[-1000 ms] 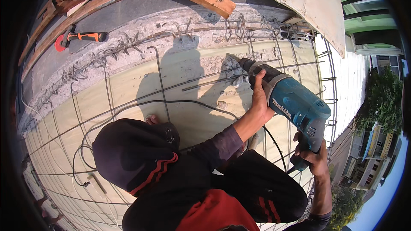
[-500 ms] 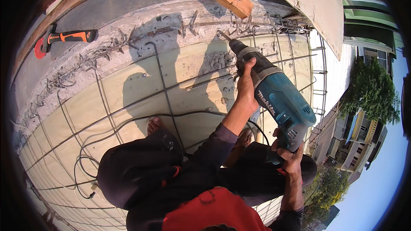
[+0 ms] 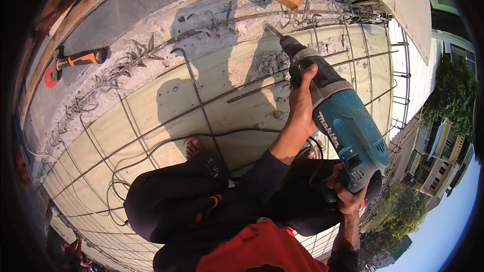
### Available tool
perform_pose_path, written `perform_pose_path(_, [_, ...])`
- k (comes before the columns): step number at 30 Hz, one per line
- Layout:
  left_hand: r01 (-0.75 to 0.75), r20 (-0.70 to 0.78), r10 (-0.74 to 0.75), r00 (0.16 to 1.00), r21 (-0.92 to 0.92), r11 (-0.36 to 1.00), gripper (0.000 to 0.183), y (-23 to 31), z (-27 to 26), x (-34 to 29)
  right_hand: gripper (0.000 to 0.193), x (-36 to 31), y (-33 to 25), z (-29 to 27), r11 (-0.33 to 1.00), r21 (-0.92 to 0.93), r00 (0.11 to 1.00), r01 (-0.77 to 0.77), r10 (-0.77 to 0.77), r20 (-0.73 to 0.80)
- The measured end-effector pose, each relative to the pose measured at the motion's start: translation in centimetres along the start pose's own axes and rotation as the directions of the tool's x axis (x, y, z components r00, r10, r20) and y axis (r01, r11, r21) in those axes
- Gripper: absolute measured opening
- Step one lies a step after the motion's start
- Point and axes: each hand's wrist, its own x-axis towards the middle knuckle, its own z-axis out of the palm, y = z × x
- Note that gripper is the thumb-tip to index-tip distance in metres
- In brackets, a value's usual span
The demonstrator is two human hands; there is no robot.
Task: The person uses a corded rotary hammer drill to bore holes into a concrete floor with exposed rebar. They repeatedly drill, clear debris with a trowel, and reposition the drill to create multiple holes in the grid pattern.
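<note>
You stand on plywood formwork deck: rebar grid across it, black cable near, concrete rubble far, hammer far left.

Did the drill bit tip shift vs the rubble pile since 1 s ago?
Cannot tell for certain: the head camera itself swung. The rotary hammer bit tip now sits just up-left of the concrete rubble pile, much as earlier, held by left hand and right hand.

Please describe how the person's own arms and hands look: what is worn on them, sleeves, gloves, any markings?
Both hands are bare: no gloves on the left hand or the right hand, and no rings or watch visible. The left arm wears a dark, purplish long sleeve ending before the wrist. The right arm's dark sleeve shows only at the lower edge.
</note>
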Motion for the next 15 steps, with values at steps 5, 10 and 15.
perform_pose_path(5, [-0.013,0.019,0.015,1.0,-0.092,0.996,0.05,0.5,1.2,0.4,0.054,0.6,-3.1,-0.2,1.0,-0.006,1.0,-0.021,0.021,0.014])
perform_pose_path(10, [-0.043,0.03,0.048,0.998,-0.134,0.99,0.048,1.3,2.2,0.8,0.052,1.1,-5.5,0.8,0.993,0.081,0.997,-0.082,0.081,0.022])
perform_pose_path(15, [-0.021,0.045,0.027,0.999,-0.127,0.992,0.052,1.8,2.1,1.3,0.057,1.0,-6.2,1.5,0.996,-0.008,0.996,-0.09,0.09,-0.004])
